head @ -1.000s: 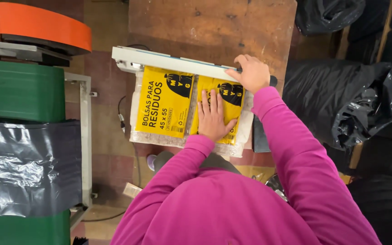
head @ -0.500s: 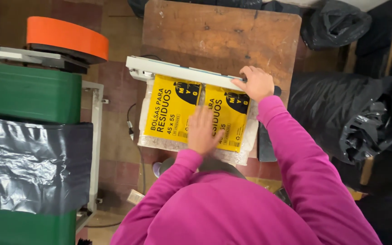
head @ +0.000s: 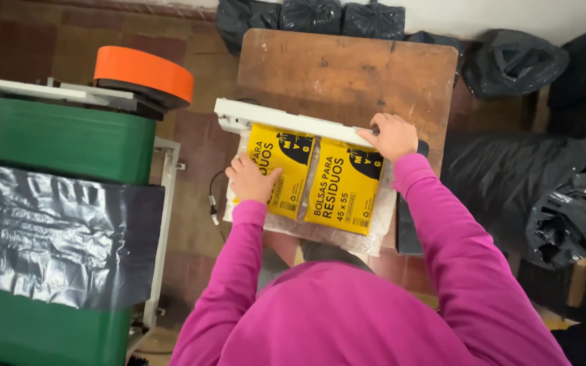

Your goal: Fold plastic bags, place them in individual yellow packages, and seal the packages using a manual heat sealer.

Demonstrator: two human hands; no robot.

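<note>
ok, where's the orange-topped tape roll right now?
Head view, upper left: the orange-topped tape roll sits above the green rolls, left of the white sealer bar and wooden table.

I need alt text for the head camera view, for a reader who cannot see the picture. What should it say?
A person in a pink sweater presses the white sealer bar down with the right hand, while the left hand rests on the left of two yellow-labelled packets lying under the bar on a wooden table. Black plastic bags lie to the right; green rolls stand to the left.
</note>
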